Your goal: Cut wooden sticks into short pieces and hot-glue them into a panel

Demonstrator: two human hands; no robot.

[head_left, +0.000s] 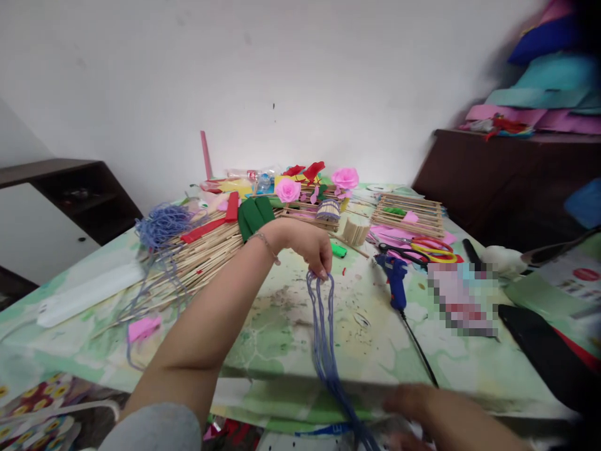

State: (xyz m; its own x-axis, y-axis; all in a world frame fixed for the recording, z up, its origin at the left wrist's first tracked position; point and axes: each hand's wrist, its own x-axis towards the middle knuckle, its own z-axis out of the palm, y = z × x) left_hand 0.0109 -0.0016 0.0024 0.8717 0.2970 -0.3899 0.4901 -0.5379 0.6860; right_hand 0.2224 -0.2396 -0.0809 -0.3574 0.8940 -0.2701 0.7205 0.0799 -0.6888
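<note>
Several long loops of blue-purple yarn [322,338] hang from my left hand [315,249]. Its fingers pinch the looped top ends above the middle of the table, palm down. The strands run down past the table's front edge and gather into a bundle at the bottom of the view. My right hand [413,410] is low by that edge, just right of the bundle and smeared by motion; its fingers cannot be made out. A tangled heap of the same yarn [164,225] lies at the left of the table, with loose strands trailing from it.
Thin wooden sticks [211,254] lie beside green felt [255,216]. A blue glue gun [394,279] with a black cord rests right of the yarn, near scissors [434,249]. Behind are a stick frame [408,214], a round stick piece [355,232] and pink flowers [288,190].
</note>
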